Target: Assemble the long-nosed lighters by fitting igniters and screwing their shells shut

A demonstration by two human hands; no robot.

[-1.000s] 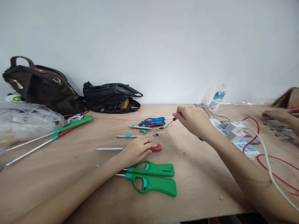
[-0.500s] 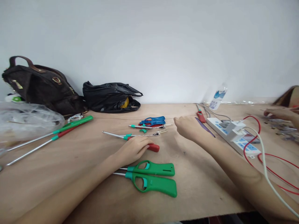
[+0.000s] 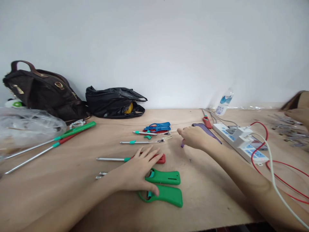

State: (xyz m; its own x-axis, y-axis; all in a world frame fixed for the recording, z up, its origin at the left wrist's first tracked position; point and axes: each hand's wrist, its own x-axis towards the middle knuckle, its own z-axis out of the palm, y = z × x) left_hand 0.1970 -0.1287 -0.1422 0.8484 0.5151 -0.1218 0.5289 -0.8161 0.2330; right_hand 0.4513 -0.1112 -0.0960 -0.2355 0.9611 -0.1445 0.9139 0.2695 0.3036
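Note:
My left hand (image 3: 136,172) is open, fingers spread, above a red lighter (image 3: 161,158) with a long silver tube and two green lighters (image 3: 166,177). The palm hides their middles. My right hand (image 3: 194,137) is closed over the table; a short purple piece (image 3: 182,145) sticks out below its fingers, the rest hidden. Left of it lie two loose lighter tubes with wires, one a silver tube (image 3: 138,142) with a teal collar. Behind them are blue lighter shells (image 3: 159,126) over red ones, and a small teal trigger (image 3: 147,137).
A purple-edged phone (image 3: 210,133), a red lighter (image 3: 207,122) and a power strip (image 3: 224,132) with plugs and cables lie right. A bottle (image 3: 224,102) stands behind. Another person's hand (image 3: 298,114) is far right. Bags (image 3: 113,103) and long lighters (image 3: 82,129) lie left.
My left hand has let go of the red lighter, which now lies nearer me, and its fingers have spread. My right hand has shifted slightly; the purple piece now shows below it.

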